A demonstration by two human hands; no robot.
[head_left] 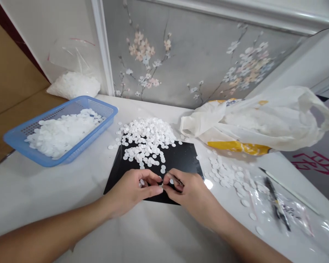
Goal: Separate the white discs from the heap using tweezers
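Note:
Small round white discs (pixel 150 133) lie heaped on the far part of a black board (pixel 181 155), and a few trail towards my hands. Over the board's near edge, my left hand (pixel 137 188) is closed, its thumb and fingers pinched around a white disc (pixel 142 182). Close beside it, almost touching fingertips, my right hand (pixel 188 188) grips a slim dark metal tool (pixel 175 178), perhaps tweezers. Its working end is partly hidden by the fingers. Another disc shows under the right fingers; whether it is held cannot be seen.
On the left stands a blue basket (pixel 79 151) of white discs, with a filled clear bag (pixel 74 84) behind it. A white plastic bag (pixel 252 124) lies at right. Nearer are scattered discs (pixel 224 171), a black pen (pixel 276 202), a pale stick (pixel 290 191) and clear bags.

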